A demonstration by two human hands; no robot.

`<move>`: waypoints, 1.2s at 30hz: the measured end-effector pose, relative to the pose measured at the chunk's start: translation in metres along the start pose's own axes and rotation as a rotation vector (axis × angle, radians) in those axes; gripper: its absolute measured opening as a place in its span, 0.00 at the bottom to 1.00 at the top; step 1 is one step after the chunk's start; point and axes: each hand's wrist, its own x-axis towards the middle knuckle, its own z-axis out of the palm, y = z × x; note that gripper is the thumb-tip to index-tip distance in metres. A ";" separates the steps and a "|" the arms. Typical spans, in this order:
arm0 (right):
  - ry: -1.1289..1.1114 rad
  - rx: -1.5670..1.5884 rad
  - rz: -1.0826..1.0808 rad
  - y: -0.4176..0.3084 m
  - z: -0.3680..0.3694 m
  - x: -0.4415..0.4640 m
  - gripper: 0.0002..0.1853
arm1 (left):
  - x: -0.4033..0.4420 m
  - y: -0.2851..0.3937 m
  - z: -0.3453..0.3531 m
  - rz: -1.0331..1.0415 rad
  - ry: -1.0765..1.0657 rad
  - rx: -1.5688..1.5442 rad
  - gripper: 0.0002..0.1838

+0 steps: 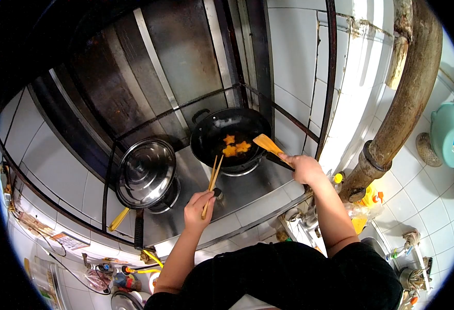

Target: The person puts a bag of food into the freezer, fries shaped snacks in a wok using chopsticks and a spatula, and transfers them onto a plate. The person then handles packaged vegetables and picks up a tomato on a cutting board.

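A black wok (205,135) stands on the right burner, with a little dark oil in its bottom. Star-shaped orange pieces (229,151) of food lie together in it. My left hand (198,209) is closed around a pair of wooden chopsticks (213,178), whose tips point at the wok's near edge. In my right hand (305,168) is a wooden spatula (267,143), its blade over the wok's right rim. The wok's black handle (279,160) runs to the same hand; whether the fingers also grip it I cannot tell.
A lidded pan (147,168) sits on the left burner, its dark handle (139,230) pointing toward me. A metal frame (284,111) surrounds the stove. At right are a thick brown pipe (408,93), bottles (337,178) and a hanging green pan (448,135).
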 end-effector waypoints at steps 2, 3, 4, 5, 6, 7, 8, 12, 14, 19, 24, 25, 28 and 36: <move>0.002 0.005 0.000 0.002 0.002 0.002 0.42 | 0.000 0.001 0.000 0.002 0.003 -0.009 0.07; 0.007 0.008 -0.003 0.003 0.004 0.003 0.42 | 0.001 0.001 0.000 0.003 0.005 -0.013 0.07; 0.012 0.011 -0.007 0.004 0.006 0.004 0.42 | 0.001 0.002 -0.001 -0.012 0.008 -0.020 0.07; 0.020 0.014 -0.011 0.004 0.006 0.004 0.42 | 0.002 0.003 -0.002 -0.026 0.011 -0.026 0.07; 0.029 0.016 -0.015 0.004 0.007 0.004 0.42 | 0.004 0.003 -0.003 -0.041 0.014 -0.034 0.07; 0.037 0.017 -0.019 0.005 0.007 0.003 0.42 | 0.006 0.003 -0.003 -0.053 0.008 -0.038 0.06; 0.035 0.023 -0.018 0.006 0.008 0.004 0.42 | 0.009 0.002 -0.004 -0.065 0.003 -0.041 0.06; 0.024 0.029 -0.012 0.003 0.004 0.002 0.42 | 0.023 0.002 -0.006 -0.062 0.031 -0.048 0.06; 0.022 0.022 -0.010 0.002 0.004 0.001 0.42 | 0.030 0.002 -0.005 -0.115 0.019 -0.080 0.06; 0.021 0.018 0.001 0.001 0.003 0.001 0.41 | 0.057 -0.007 0.008 -0.098 -0.026 -0.069 0.06; 0.028 0.048 0.017 0.002 0.005 0.001 0.40 | 0.095 -0.018 0.025 -0.153 0.018 -0.044 0.08; 0.039 0.060 0.016 0.003 0.006 0.002 0.40 | 0.100 -0.026 0.032 -0.146 0.019 -0.048 0.08; 0.045 0.058 0.001 0.004 0.007 0.002 0.40 | 0.115 -0.033 0.046 -0.121 -0.040 0.020 0.08; 0.051 0.043 0.008 0.004 0.006 0.001 0.39 | 0.125 -0.050 0.071 -0.148 -0.083 0.019 0.08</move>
